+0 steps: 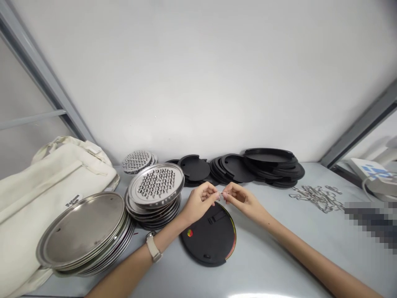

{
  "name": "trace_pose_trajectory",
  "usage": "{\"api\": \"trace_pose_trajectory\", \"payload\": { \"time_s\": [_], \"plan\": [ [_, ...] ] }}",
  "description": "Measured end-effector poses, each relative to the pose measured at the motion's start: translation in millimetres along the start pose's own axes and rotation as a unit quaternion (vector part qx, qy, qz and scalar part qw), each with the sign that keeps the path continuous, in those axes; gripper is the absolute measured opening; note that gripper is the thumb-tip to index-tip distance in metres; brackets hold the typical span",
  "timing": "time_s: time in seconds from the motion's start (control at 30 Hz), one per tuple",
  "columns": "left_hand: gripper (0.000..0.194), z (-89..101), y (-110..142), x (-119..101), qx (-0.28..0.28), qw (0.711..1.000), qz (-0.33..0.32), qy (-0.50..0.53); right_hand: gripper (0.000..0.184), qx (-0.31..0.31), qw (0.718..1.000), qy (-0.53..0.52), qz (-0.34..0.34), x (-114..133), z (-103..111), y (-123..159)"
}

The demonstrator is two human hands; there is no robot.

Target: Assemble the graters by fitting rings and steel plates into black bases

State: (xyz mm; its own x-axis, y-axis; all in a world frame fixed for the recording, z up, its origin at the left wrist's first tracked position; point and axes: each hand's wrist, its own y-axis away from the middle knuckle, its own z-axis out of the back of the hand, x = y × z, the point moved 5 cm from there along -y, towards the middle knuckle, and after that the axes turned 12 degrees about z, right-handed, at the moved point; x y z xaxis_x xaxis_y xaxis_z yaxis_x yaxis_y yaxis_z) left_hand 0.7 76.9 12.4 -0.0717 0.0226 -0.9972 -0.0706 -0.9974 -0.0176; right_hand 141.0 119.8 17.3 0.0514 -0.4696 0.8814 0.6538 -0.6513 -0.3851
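Note:
My left hand (201,199) and my right hand (243,200) meet near the middle of the table, fingers pinched. Between their fingertips is a thin metal wire piece (221,192); its full shape is hidden by the fingers. Just below the hands lies a round black disc (209,238) with a small coloured sticker, a raised catch and a red-yellow edge on its right side. A stack of round metal grater plates (156,185) stands left of my left hand, its top plate tilted.
Round metal trays (83,231) are stacked at the left, beside a cream cloth bag (68,174). Black round holders (268,165) are piled along the wall, near more grater discs (138,161). Bent wire pieces (319,198) lie at the right, with a white device (372,174) beyond.

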Motion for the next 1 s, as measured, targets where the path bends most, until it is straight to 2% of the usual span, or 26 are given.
{"api": "trace_pose_trajectory", "payload": {
  "time_s": [0.13, 0.33, 0.53, 0.77, 0.87, 1.0],
  "plan": [
    [0.020, 2.5, -1.7, 1.1, -0.017, 1.000, -0.010, -0.002, 0.023, 0.014, 0.999, 0.034, 0.013, -2.5, -1.4, 0.4],
    [0.017, 3.4, -1.5, -0.3, -0.030, 0.997, -0.038, -0.066, 0.020, 0.069, 0.994, 0.065, 0.051, -5.0, -12.3, 3.2],
    [0.017, 6.3, -0.5, 0.5, -0.059, 0.993, -0.052, -0.091, 0.020, 0.067, 0.985, 0.136, 0.083, 0.2, -6.3, 2.1],
    [0.021, 7.0, -2.6, 3.6, -0.046, 0.995, -0.042, -0.073, 0.019, 0.052, 0.964, 0.222, 0.134, 15.0, -1.1, -4.1],
    [0.020, 7.8, -0.8, -0.1, -0.065, 0.989, -0.063, -0.119, 0.021, 0.043, 0.964, 0.227, 0.129, 18.5, -1.7, 1.4],
    [0.016, 1.3, 7.4, -11.0, -0.076, 0.962, -0.115, -0.235, 0.025, 0.006, 0.960, 0.256, 0.113, 27.2, -11.0, 26.4]
  ]
}}
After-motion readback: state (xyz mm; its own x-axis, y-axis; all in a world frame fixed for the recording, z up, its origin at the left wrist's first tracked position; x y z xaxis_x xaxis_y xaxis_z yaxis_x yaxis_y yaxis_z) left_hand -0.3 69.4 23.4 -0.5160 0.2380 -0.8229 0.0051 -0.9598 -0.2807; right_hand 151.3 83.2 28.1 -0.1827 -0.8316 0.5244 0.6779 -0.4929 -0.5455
